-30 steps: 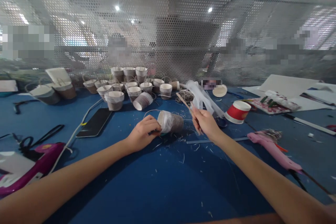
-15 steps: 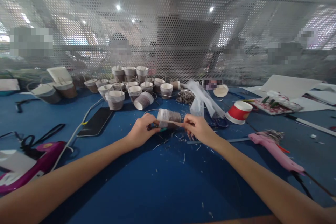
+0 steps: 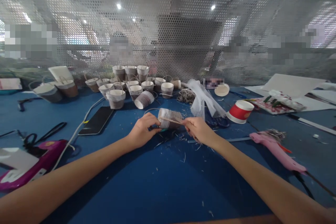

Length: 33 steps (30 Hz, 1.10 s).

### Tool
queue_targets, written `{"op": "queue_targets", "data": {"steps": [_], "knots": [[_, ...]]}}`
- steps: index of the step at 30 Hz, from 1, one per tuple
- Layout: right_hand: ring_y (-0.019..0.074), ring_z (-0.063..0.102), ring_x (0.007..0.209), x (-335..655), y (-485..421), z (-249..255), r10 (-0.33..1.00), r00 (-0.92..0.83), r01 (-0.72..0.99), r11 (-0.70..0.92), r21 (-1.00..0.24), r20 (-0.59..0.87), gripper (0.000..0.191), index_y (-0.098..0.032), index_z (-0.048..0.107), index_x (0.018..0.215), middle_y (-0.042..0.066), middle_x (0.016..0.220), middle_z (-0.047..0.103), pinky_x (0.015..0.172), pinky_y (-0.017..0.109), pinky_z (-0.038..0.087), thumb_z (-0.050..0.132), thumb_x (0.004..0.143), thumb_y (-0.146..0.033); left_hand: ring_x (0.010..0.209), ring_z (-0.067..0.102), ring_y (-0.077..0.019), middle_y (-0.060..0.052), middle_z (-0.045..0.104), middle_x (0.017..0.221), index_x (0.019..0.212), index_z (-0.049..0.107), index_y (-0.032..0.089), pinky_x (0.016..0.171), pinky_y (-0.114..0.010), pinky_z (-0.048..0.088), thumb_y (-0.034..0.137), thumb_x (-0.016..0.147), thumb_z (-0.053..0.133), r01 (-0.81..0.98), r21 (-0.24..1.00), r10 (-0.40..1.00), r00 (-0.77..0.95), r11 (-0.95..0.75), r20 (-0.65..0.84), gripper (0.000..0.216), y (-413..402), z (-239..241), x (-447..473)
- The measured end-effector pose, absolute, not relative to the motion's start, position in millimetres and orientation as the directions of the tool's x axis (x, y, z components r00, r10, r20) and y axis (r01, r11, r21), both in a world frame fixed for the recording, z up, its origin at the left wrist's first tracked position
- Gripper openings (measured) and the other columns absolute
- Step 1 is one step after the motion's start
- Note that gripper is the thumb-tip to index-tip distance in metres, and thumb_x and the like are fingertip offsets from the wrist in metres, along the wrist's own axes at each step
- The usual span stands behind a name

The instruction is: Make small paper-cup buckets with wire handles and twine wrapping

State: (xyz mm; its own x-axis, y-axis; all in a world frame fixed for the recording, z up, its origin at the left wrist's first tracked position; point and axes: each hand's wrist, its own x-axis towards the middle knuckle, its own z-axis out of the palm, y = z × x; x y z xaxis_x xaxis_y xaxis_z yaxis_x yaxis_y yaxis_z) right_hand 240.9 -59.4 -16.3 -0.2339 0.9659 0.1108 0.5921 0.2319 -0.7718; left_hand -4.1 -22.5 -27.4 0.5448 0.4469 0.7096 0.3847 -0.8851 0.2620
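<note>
A small paper cup wrapped in greyish-brown twine (image 3: pixel 172 114) lies on its side on the blue table between my hands. My left hand (image 3: pixel 143 131) is closed at the cup's left end, thumb and fingers pinching its rim. In my right hand (image 3: pixel 198 129) the fingertips pinch a thin tan strip (image 3: pixel 170 120), stretched along the cup's near side towards my left fingers. Whether the strip is twine or a flat band I cannot tell. A thin wire-like loop (image 3: pixel 151 109) curves out behind my left hand.
Several wrapped cups with handles (image 3: pixel 116 98) stand at the back left. A phone (image 3: pixel 96 120) and a magenta tool (image 3: pixel 44 162) lie left. To the right are white mesh (image 3: pixel 201 99), a red paper cup (image 3: pixel 240 111) and a pink glue gun (image 3: pixel 278 152). Fibre scraps litter the middle.
My right hand has shifted slightly, its fingers curling closer together. The strip sits a little higher against the cup. My left hand stays at the cup's left end.
</note>
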Motion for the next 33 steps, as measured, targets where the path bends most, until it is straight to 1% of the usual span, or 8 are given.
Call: {"op": "queue_targets", "data": {"steps": [3,6,9,13,21,26,30,33], "knots": [[0.0113,0.054,0.043,242.4,-58.5,-16.9,0.954,-0.279,0.536,0.25,-0.807,0.11,0.038,-0.02,0.046,0.071,-0.004,0.048,0.056,0.045,0.022,0.039,0.057,0.082,-0.056,0.071,0.054,-0.0135,0.0,0.061,0.069,0.072,0.059,0.016,0.062,-0.023,0.048,0.012,0.077,0.068,0.387,0.273,0.457,0.545,-0.881,0.703,0.011,-22.4,-26.2,-4.4],[0.0103,0.053,0.039,243.1,-58.2,-18.7,0.966,-0.232,0.512,0.225,-0.829,0.118,0.04,-0.021,0.043,0.071,-0.004,0.05,0.058,0.039,0.02,0.037,0.065,0.076,-0.054,0.07,0.054,-0.0134,0.0,0.061,0.069,0.071,0.059,0.017,0.062,-0.024,0.048,0.014,0.078,0.067,0.371,0.271,0.446,0.552,-0.888,0.705,0.011,-21.5,-26.9,-4.7],[0.0084,0.046,0.029,242.5,-58.3,-22.1,0.976,-0.2,0.472,0.17,-0.865,0.082,0.04,-0.021,0.042,0.068,-0.005,0.046,0.056,0.031,0.019,0.031,0.063,0.078,-0.055,0.074,0.055,-0.0144,-0.001,0.063,0.071,0.074,0.06,0.017,0.064,-0.025,0.05,0.015,0.081,0.065,0.347,0.243,0.407,0.551,-0.906,0.729,0.008,-21.1,-28.4,-4.3],[0.0075,0.043,0.026,241.3,-57.7,-23.3,0.974,-0.225,0.43,0.136,-0.892,0.04,0.042,-0.021,0.042,0.067,-0.005,0.042,0.055,0.028,0.017,0.026,0.06,0.079,-0.057,0.074,0.055,-0.0144,-0.001,0.064,0.071,0.075,0.06,0.017,0.067,-0.026,0.049,0.014,0.083,0.062,0.337,0.185,0.355,0.565,-0.923,0.745,0.008,-23.0,-28.2,-3.1],[0.0056,0.04,0.025,243.9,-56.3,-19.4,0.963,-0.263,0.494,0.181,-0.851,0.052,0.049,-0.019,0.045,0.055,-0.005,0.032,0.045,0.032,0.017,0.03,0.048,0.088,-0.056,0.073,0.053,-0.0143,-0.001,0.064,0.071,0.075,0.059,0.017,0.066,-0.026,0.048,0.011,0.083,0.06,0.306,0.124,0.293,0.601,-0.944,0.744,0.01,-26.9,-25.7,-2.0],[0.0063,0.036,0.023,244.2,-54.8,-22.7,0.964,-0.265,0.449,0.103,-0.887,-0.023,0.052,-0.021,0.038,0.053,-0.006,0.031,0.043,0.031,0.019,0.027,0.046,0.086,-0.06,0.073,0.053,-0.0142,-0.001,0.064,0.07,0.074,0.059,0.017,0.066,-0.026,0.049,0.01,0.082,0.059,0.31,0.132,0.304,0.613,-0.942,0.729,0.011,-27.3,-25.9,-2.2],[0.008,0.043,0.029,244.3,-51.9,-23.9,0.962,-0.274,0.442,0.131,-0.887,0.006,0.05,-0.021,0.042,0.055,-0.005,0.034,0.046,0.036,0.02,0.033,0.047,0.084,-0.062,0.074,0.054,-0.0142,-0.001,0.064,0.071,0.074,0.059,0.017,0.066,-0.026,0.049,0.011,0.082,0.06,0.319,0.146,0.32,0.604,-0.937,0.73,0.011,-25.6,-26.8,-2.7],[0.0102,0.053,0.04,244.4,-51.9,-21.0,0.959,-0.278,0.427,0.177,-0.887,0.057,0.041,-0.02,0.046,0.066,-0.004,0.044,0.056,0.044,0.02,0.039,0.064,0.075,-0.056,0.073,0.054,-0.0142,-0.001,0.063,0.071,0.073,0.058,0.017,0.067,-0.027,0.049,0.011,0.082,0.06,0.323,0.151,0.325,0.599,-0.934,0.731,0.011,-24.2,-27.4,-3.1]]}}
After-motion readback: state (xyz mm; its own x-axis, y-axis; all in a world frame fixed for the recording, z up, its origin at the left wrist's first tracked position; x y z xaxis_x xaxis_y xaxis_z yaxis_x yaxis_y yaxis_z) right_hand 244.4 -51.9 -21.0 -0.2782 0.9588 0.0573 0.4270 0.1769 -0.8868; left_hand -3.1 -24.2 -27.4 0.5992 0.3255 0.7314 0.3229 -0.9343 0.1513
